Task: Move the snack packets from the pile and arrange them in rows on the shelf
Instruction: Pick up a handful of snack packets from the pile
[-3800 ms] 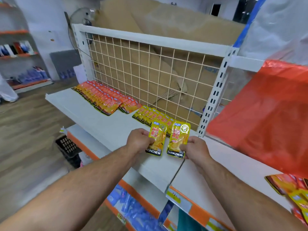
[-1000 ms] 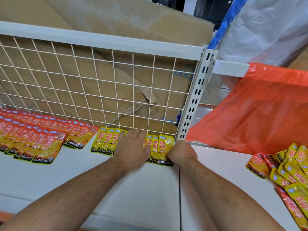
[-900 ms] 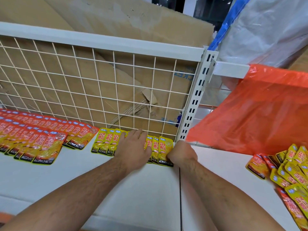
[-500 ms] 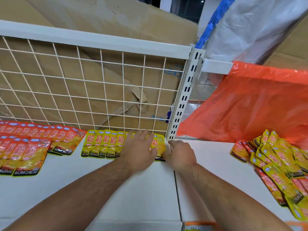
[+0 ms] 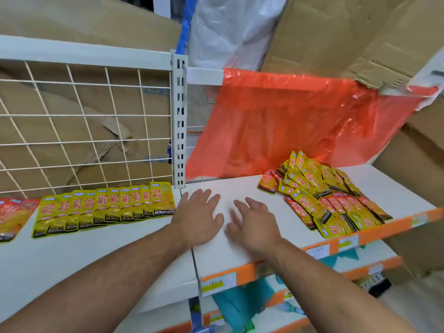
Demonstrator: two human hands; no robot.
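**Two rows laid, a big pile left to shelve**

The white shelf (image 5: 96, 258) carries everything. At 3 o'clock from the hands lies the pile (image 5: 322, 198) of loose, overlapping yellow and red snack packets, with many left to move. At 9 o'clock a yellow row (image 5: 103, 210) runs along the back, tiled edge over edge, and its last packet sits just beside the upright post (image 5: 179, 121). Further toward 9, at the frame edge, lie red packets (image 5: 12, 217). I judge the task well begun but far from over.

Both hands are empty. The left hand (image 5: 198, 217) is flat with spread fingers over bare shelf, and the right hand (image 5: 252, 224) is loosely spread beside it.

Cardboard (image 5: 360, 32) fills the background from 12 to 2 o'clock. An orange plastic sheet (image 5: 288, 126) hangs behind the pile, a wire grid (image 5: 84, 131) backs the rows at 10, and an orange price strip (image 5: 389, 227) edges the shelf at 4.
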